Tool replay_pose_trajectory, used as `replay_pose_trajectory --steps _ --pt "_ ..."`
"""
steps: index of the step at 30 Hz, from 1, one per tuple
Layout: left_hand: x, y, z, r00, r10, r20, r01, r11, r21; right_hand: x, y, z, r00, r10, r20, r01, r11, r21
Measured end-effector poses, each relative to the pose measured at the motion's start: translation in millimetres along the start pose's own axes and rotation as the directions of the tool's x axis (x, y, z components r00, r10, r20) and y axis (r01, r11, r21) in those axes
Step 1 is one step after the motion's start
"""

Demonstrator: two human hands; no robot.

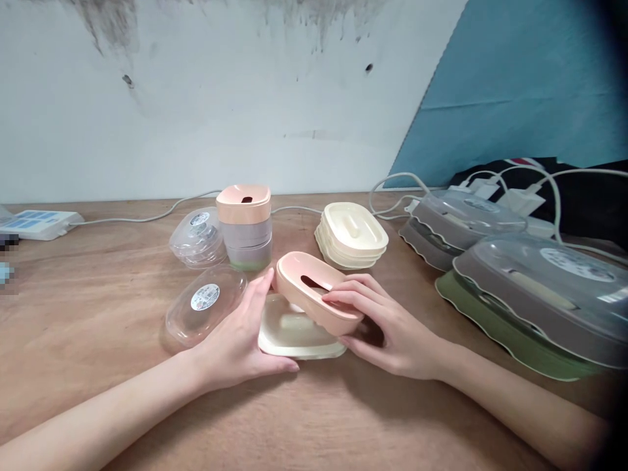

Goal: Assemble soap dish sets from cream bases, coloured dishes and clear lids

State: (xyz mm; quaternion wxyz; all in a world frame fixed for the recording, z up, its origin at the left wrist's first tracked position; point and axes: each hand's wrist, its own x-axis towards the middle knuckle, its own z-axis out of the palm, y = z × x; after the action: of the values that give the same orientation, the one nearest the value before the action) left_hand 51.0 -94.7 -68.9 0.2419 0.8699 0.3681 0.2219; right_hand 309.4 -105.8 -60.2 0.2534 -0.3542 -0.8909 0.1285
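Note:
My right hand (pixel 392 327) grips the right end of a pink oval box (pixel 294 271) with a dark slot in its recessed top. The box tilts down to the right, over a cream tray (pixel 299 350) with a raised middle. Round the tray's left end, my left hand (pixel 238 337) has its thumb along the front and its fingers stretched up behind. Its fingertips reach the pink box's left end. Beside the left hand lies a clear oval lid (pixel 220 311) with a round sticker. The box hides part of the tray.
Behind stand a stack of pink and purple boxes (pixel 245 232), a pile of clear lids (pixel 186 245) and a pile of cream trays (pixel 353 229). Covered grey and green containers (pixel 520 281) fill the right side. A white power strip (pixel 46 224) and cables run along the wall.

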Motion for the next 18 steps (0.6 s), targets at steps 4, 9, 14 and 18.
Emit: replay_pose_trajectory --steps 4,9,14,18 --pt "-1.4 -2.2 2.4 0.998 -0.055 -0.019 0.055 0.999 -0.002 2.3 0.5 -4.9 0.993 -0.072 0.097 0.065 0.995 0.070" --pt "-0.8 -2.3 0.7 0.999 -0.047 0.015 0.048 0.998 -0.034 2.3 -4.5 -5.9 0.981 -0.108 0.164 0.091 0.990 0.104" --pt "1.6 1.3 -3.4 1.000 0.000 -0.011 -0.001 0.997 -0.081 -2.4 -0.5 -2.6 0.982 -0.066 0.177 0.052 0.995 0.084" --pt "-0.2 4.8 -2.2 0.998 -0.043 -0.050 0.040 0.998 -0.045 -2.7 -0.3 -3.5 0.960 0.031 0.277 -0.061 0.993 0.102"
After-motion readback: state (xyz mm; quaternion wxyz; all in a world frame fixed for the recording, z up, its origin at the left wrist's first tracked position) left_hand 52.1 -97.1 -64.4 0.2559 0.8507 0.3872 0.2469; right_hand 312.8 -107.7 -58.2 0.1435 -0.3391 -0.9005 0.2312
